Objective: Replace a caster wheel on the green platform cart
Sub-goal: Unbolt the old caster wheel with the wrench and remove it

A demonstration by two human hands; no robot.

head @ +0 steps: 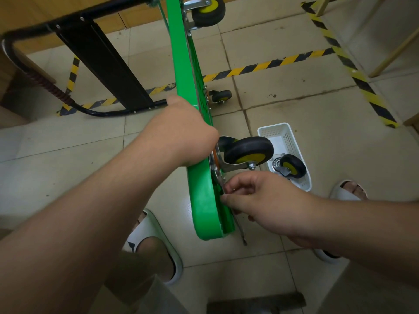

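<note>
View: head camera, looking down past both forearms.
Cart (204,200): standing on its long edge on the tiled floor (294,91), its underside facing right.
Caster (248,152): sitting on the cart's near corner, its plate against the underside.
Step in hand: probably working a plate bolt on this caster; whether loosening or tightening is unclear.
Next move: calling for short wrench turns while the cart is being kept steady.
Left hand (181,132): reaching forward, gripping the cart's top edge; fingers hidden on the far side.
Right hand (265,200): coming in from the right, fingers curled, pinching a thin wrench (242,234) just below the plate.
Basket (275,129): lying beside the cart, holding a second caster (292,168).
</note>
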